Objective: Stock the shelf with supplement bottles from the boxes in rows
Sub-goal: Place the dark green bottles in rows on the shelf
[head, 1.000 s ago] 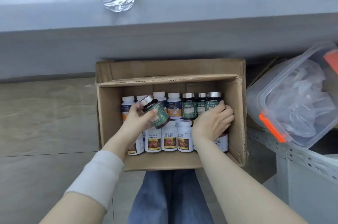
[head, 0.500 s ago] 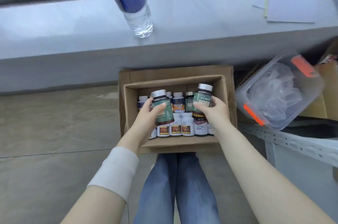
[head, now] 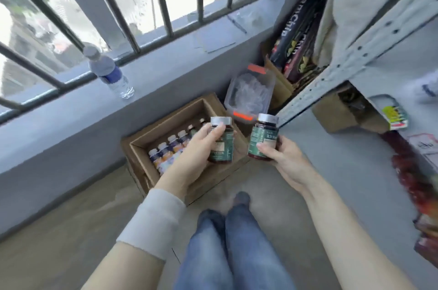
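Bottles [head: 224, 147], one in each curled grip (left hand [head: 196, 149], right hand [head: 284, 157]), seemingly clear box rim [head: 163, 125].

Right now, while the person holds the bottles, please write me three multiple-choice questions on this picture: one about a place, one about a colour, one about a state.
1. Where does the water bottle stand?
A. on the floor
B. on the window ledge
C. on a chair

2. What colour are the labels of the left bottle and the right bottle?
A. green
B. yellow
C. pink

3. What are the left hand and the right hand doing?
A. each grips one bottle
B. both hang open
C. together they lift a box

Answers:
1 B: it stands upright on the grey ledge below the window bars.
2 A: both labels are dark green.
3 A: the fingers of each hand curl round its own bottle.
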